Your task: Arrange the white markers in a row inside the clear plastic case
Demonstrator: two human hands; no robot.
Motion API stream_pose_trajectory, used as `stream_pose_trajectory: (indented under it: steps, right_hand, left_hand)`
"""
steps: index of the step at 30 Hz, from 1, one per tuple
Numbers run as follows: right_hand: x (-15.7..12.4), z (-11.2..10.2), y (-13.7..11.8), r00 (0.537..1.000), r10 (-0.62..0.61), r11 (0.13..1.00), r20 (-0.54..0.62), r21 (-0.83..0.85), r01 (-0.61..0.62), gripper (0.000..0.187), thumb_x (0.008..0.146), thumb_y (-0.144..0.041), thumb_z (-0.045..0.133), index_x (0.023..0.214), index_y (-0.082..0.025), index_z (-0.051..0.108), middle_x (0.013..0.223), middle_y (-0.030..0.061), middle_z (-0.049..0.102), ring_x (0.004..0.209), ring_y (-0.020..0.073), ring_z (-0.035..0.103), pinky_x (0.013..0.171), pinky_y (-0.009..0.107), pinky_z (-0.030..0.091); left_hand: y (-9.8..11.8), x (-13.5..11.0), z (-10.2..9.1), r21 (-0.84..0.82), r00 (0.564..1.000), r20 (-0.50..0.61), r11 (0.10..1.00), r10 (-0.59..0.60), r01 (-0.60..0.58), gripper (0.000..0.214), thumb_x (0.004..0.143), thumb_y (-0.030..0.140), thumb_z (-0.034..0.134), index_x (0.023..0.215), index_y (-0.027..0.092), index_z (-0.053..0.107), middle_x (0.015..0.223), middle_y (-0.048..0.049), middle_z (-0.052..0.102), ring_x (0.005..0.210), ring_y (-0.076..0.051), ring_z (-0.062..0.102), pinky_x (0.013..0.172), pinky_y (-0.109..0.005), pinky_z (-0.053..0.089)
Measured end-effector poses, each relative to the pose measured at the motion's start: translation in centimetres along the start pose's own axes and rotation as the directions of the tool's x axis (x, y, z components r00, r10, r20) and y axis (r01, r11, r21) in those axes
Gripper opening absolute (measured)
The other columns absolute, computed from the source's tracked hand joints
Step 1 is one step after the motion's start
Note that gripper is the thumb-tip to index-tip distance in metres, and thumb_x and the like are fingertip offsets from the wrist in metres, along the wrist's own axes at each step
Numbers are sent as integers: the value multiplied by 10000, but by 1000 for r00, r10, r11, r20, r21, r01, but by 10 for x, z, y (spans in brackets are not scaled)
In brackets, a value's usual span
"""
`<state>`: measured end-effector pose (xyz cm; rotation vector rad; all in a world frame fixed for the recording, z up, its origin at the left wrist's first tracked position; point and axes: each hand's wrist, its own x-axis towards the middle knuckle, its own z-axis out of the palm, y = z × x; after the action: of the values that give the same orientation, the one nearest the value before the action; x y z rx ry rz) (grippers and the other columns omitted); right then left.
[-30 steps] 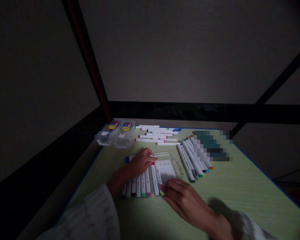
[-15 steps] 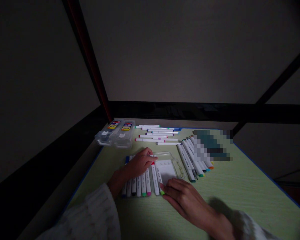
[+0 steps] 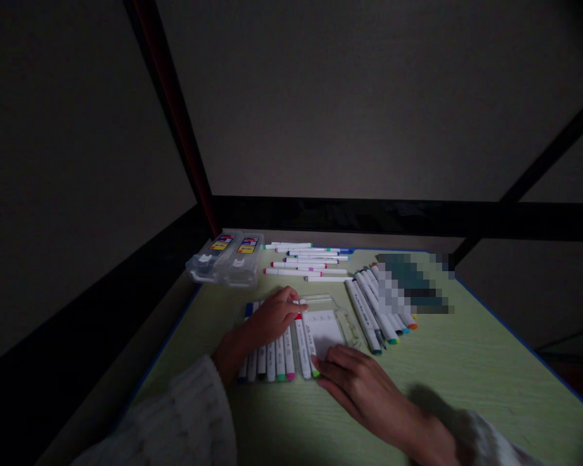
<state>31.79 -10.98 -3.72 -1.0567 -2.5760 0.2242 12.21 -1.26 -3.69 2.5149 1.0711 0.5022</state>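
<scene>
A row of white markers with coloured ends (image 3: 276, 356) lies side by side in a clear plastic case (image 3: 328, 323) on the pale green table (image 3: 466, 375). My left hand (image 3: 265, 320) rests on top of the markers' far ends, fingers curved down over them. My right hand (image 3: 364, 388) lies flat at the case's near edge, fingertips touching the near end of the rightmost markers. Neither hand lifts anything.
Two clear empty cases (image 3: 226, 259) with yellow labels stand at the far left corner. A loose group of markers (image 3: 308, 262) lies at the back, another fanned row (image 3: 379, 307) to the right beside a blurred-out patch (image 3: 412, 285). Dark rails border the table.
Almost nothing differs; my right hand has crept slightly toward the near ends of the markers, and the left hand stays put.
</scene>
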Motion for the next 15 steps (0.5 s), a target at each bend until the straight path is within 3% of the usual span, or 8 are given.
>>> stream_pose_trajectory:
  steps: [15]
  right_hand:
    - [1, 0, -2, 999, -7, 1000, -31, -13, 7, 223, 842, -199, 468, 1014, -143, 599, 838, 62, 617, 789, 192, 568, 741, 340, 479]
  left_hand:
    - [1, -1, 4, 66, 997, -71, 998, 21, -16, 373, 787, 59, 388, 1035, 228, 609, 982, -52, 490, 945, -172, 457, 861, -323, 382]
